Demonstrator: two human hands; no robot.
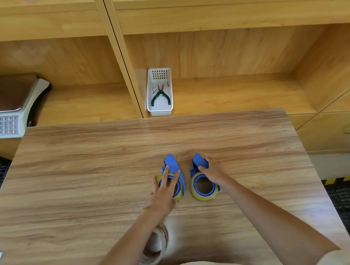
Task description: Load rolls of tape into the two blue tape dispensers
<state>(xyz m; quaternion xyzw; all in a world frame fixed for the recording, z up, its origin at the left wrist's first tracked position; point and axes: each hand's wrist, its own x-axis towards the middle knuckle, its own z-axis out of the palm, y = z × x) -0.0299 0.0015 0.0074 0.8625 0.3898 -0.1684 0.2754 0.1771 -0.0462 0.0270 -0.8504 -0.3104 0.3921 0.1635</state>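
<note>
Near the middle of the bench [89, 159], a little toward its near edge, the left hand [166, 192] lies with fingers spread flat over the left blue dispenser [173, 163], covering much of its yellowish tape roll [179, 196]. Just beside it, not touching, the right hand [213, 172] has its fingers curled over the top of the right blue dispenser [199, 159], whose tape roll [204, 187] shows its blue hub and open core. Under the left forearm, at the near edge, a spare clear tape roll [155, 247] lies partly hidden. Bare wood stretches wide toward the far, left and right edges. Past the far edge, a shelf holds a white basket [161, 110] with green-handled pliers [160, 96], and a weighing scale [5, 115] sits off the far-left corner. No writing can be read.
</note>
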